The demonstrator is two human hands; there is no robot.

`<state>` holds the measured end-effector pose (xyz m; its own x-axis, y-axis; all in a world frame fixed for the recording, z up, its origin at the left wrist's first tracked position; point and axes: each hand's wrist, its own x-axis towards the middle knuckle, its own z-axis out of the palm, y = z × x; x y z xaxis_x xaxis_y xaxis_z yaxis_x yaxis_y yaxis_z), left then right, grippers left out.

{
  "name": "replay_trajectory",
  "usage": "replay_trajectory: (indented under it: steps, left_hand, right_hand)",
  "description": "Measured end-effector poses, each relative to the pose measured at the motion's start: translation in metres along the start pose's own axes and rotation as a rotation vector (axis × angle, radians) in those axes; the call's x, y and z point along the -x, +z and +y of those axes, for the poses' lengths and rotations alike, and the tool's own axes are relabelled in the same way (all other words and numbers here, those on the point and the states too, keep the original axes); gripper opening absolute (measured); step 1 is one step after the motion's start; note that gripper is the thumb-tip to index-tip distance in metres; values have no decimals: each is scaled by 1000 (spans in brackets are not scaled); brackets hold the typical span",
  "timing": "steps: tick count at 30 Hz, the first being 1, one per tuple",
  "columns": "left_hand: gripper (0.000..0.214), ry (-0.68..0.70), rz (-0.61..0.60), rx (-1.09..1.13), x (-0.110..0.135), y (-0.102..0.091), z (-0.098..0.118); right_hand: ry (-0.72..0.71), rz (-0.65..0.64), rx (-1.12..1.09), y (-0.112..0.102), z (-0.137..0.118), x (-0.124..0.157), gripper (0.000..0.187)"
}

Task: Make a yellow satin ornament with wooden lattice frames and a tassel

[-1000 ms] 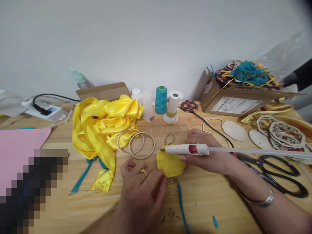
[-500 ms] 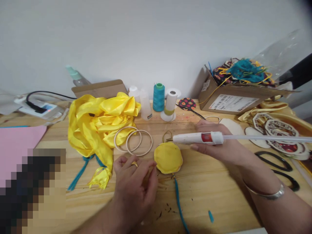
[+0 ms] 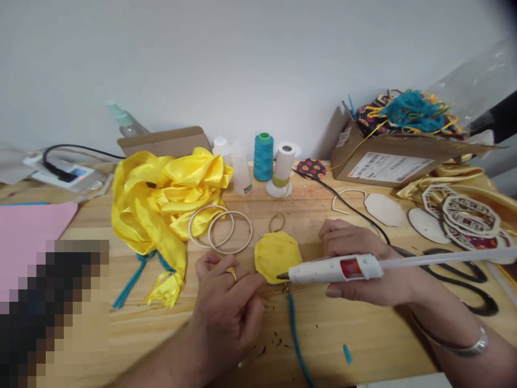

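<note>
A yellow fabric-covered disc (image 3: 277,253) lies flat on the wooden table, with a small cord loop (image 3: 277,222) at its top and a teal cord (image 3: 293,323) trailing from its bottom. My left hand (image 3: 230,302) is curled at its left side, the index fingertip pressed on the disc's lower left edge. In my right hand (image 3: 359,253) is a white hot glue gun (image 3: 333,269) with a clear glue stick (image 3: 444,258) running out of its back. The nozzle is over the disc's lower edge; whether it touches cannot be made out.
Two thin wooden rings (image 3: 230,252) overlap beside yellow satin fabric (image 3: 137,210). Thread spools (image 3: 264,159) and small bottles (image 3: 241,172) stand along the wall. Black-handled scissors (image 3: 480,302) lie at right, near cut-out wooden pieces (image 3: 470,215) and a filled cardboard box (image 3: 388,161).
My right hand has brought the glue gun down, its nozzle going from the cord loop to the disc's lower edge. My left hand has shifted slightly right, its fingertip now over the disc's edge.
</note>
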<state>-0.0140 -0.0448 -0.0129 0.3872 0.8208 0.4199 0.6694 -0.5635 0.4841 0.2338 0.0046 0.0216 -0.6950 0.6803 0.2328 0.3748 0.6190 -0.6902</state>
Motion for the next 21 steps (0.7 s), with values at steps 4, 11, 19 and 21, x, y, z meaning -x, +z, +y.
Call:
replay_trajectory:
  steps: [4, 11, 19, 21]
  left_hand:
    - [25, 23, 36, 19, -1, 2, 0]
    - [26, 30, 31, 6, 0, 5, -1]
    - [26, 17, 13, -3, 2, 5, -1]
    - [26, 22, 7, -4, 2, 5, -1]
  right_hand:
    - [-6, 8, -36, 6, 2, -2, 42]
    - [26, -12, -16, 7, 2, -3, 41]
    - [21, -9, 10, 12, 4, -5, 42]
    - [26, -15, 13, 13, 4, -5, 42]
